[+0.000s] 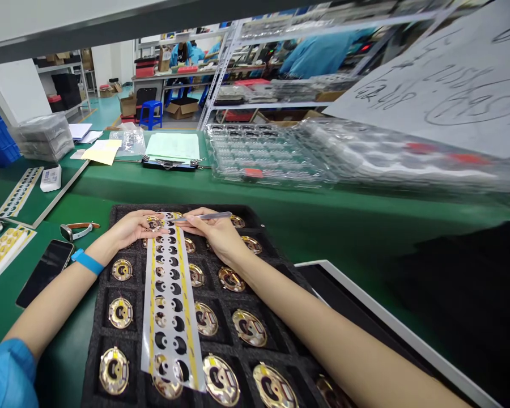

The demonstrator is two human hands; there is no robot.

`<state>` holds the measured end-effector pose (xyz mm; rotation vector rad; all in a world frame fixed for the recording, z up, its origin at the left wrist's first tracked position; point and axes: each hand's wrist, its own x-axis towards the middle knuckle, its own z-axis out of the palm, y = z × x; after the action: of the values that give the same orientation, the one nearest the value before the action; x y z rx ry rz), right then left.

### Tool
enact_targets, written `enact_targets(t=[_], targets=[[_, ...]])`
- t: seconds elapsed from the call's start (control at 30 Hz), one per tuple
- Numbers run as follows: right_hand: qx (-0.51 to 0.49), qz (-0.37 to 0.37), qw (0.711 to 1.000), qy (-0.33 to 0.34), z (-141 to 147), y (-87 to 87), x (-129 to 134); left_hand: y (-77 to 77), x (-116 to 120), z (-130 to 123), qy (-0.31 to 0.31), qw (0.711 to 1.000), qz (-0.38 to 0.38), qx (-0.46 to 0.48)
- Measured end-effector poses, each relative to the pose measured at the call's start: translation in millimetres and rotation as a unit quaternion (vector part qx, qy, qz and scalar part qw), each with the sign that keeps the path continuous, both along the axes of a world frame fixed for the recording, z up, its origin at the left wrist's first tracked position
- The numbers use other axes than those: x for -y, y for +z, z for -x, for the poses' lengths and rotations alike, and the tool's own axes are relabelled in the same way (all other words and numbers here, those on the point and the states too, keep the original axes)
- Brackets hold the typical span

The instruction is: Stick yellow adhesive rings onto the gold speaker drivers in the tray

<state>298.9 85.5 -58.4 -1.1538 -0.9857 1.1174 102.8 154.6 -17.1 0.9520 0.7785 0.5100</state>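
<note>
My left hand point(135, 228) pinches a round gold part point(153, 224) at the far end of a black foam tray point(97, 345). Close beside it, my right hand point(208, 228) grips metal tweezers point(215, 215), their tip near the top of a sticker strip. The long translucent sticker strip point(168, 300) with black round stickers and yellow edges lies over the tray. More gold discs sit in the tray's compartments, such as one at the lower left point(114, 370). Whether the tweezers hold a sticker is too small to tell.
A phone point(46, 273) and a watch point(79, 230) lie left of the tray. Behind are a clipboard point(173, 148) and clear plastic trays point(263, 153). A white-edged black panel point(365, 294) lies right, under my forearm. People in blue work in the background.
</note>
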Motion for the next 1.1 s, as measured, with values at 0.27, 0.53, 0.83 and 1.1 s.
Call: enact_targets(t=[0.27,0.53,0.83,1.1], targets=[[-0.07,-0.025,0.996,-0.038,0.3,26.1,10.8,6.8,8.0,8.2,0.056,0.998,-0.022,0.035],[-0.081,-0.022,0.996,0.023,53.4,57.5,89.9,33.0,97.1,76.2,-0.041,0.996,0.011,0.078],[-0.066,0.001,0.991,0.113,80.7,50.8,118.5,10.1,132.4,98.2,-0.093,0.986,0.039,0.136],[-0.102,-0.006,0.984,0.143,85.2,49.0,123.8,13.1,135.5,100.7,-0.12,0.978,0.072,0.152]])
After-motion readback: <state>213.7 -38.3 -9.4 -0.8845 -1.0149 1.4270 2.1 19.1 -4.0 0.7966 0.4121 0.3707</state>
